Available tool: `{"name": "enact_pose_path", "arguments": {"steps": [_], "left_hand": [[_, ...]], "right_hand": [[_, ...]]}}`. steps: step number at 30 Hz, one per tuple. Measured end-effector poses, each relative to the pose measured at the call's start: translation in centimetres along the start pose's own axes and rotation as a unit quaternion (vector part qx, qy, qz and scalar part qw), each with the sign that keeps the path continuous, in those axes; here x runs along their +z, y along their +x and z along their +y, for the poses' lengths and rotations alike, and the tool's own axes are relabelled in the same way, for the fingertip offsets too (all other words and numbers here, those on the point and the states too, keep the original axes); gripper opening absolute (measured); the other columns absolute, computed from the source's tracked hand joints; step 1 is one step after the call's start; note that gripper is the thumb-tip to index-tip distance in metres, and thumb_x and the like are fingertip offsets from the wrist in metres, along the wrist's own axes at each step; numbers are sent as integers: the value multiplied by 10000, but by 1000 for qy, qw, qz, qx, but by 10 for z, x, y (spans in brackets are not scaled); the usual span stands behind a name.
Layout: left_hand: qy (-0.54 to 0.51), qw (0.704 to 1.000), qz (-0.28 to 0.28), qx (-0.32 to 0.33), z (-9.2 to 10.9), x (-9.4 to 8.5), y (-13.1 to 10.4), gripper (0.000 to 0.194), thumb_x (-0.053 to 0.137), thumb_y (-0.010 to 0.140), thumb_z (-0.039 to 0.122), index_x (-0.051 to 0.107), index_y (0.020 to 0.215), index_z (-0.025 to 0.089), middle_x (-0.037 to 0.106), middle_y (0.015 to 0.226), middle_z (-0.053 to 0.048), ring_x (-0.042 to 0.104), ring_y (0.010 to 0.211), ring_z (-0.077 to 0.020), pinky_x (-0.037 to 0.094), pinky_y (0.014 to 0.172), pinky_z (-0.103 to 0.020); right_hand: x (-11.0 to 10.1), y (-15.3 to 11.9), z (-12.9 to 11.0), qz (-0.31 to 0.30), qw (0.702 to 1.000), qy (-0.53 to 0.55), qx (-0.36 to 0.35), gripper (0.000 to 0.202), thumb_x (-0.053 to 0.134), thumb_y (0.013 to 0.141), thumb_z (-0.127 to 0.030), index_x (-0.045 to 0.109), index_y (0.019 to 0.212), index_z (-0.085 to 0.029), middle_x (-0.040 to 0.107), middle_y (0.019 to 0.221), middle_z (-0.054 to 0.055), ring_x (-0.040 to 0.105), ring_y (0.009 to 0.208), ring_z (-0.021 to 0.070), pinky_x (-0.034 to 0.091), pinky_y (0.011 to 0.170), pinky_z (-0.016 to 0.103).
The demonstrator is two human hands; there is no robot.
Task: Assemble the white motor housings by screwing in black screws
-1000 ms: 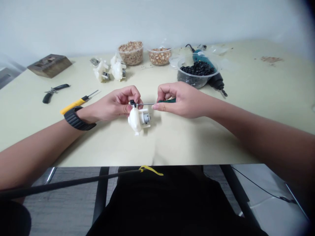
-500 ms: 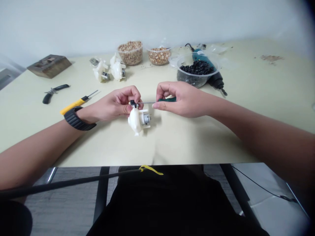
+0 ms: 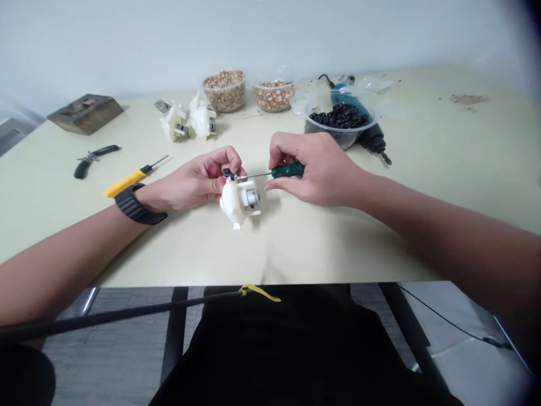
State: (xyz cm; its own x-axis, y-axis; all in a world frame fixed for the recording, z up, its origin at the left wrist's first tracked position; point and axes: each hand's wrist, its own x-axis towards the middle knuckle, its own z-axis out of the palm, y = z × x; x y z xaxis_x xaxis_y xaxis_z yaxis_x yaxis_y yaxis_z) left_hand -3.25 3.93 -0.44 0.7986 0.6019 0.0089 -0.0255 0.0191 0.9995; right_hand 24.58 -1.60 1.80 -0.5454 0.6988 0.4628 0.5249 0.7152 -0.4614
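Note:
Between the fingers of my left hand [image 3: 215, 176] is the top of a white plastic housing [image 3: 232, 202] with a small silver motor [image 3: 251, 198] on its right side. A small black part [image 3: 229, 173] sits at the top of the housing, beside my left thumb. My right hand [image 3: 310, 169] is closed around the green handle of a screwdriver [image 3: 288, 170]. Its thin shaft points left, and the tip is at or close to the black part; the exact contact is too small to tell.
Behind are two similar white housings [image 3: 172, 121], tubs of tan pieces [image 3: 225, 93] and orange-brown pieces [image 3: 274, 97], a tub of black pieces [image 3: 338, 119] and a teal power tool [image 3: 372, 138]. To the left lie a yellow screwdriver [image 3: 127, 183], pliers [image 3: 93, 160] and a brown block [image 3: 85, 114].
My right fingers have shifted on the screwdriver, so more of its green handle shows. The housing has tilted slightly in my left hand.

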Motion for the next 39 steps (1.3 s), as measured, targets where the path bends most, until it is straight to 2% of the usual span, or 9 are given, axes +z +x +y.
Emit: {"name": "enact_pose_path", "arguments": {"steps": [4,14,23,29,35,39], "left_hand": [[-25,1000,-9,0,1,1,0,287,868,832,273,653,1004,191,668,856,-28,604,625,-109,515,536,-202],[-36,999,-19,-4,1,3,1,314,886,820,278,647,999,183,666,866,-25,615,633,-95,514,540,-172],[69,997,-8,16,6,5,0,424,912,784,462,627,945,193,698,867,-47,652,649,-121,510,555,-209],[72,997,-4,14,8,6,0,410,921,777,435,636,945,193,679,837,-39,637,639,-125,492,530,-213],[38,999,-9,9,5,3,1,369,909,796,390,644,962,191,683,838,-28,603,591,-102,481,512,-199],[39,999,-12,9,4,1,0,344,906,801,371,653,966,206,687,880,-28,624,647,-110,506,552,-198]], "right_hand": [[2,0,2,8,1000,-11,2,199,774,869,-322,616,933,-219,648,870,27,536,775,180,387,721,330],[2,0,1,2,1000,-3,-14,219,787,868,-333,611,884,-204,627,834,20,513,748,164,366,708,322],[-1,0,0,-12,1000,23,3,258,710,948,-431,633,852,-205,621,738,-9,473,679,133,325,652,301],[-1,1,-4,-47,999,17,17,366,598,1030,-479,609,797,-197,505,626,-37,402,634,120,284,649,310],[-2,1,-4,-45,998,30,29,271,776,896,-401,595,904,-200,607,787,-12,446,686,128,294,648,291],[-3,1,-5,-43,998,31,32,262,729,940,-394,590,838,-196,571,718,-25,421,671,126,286,655,300]]}}
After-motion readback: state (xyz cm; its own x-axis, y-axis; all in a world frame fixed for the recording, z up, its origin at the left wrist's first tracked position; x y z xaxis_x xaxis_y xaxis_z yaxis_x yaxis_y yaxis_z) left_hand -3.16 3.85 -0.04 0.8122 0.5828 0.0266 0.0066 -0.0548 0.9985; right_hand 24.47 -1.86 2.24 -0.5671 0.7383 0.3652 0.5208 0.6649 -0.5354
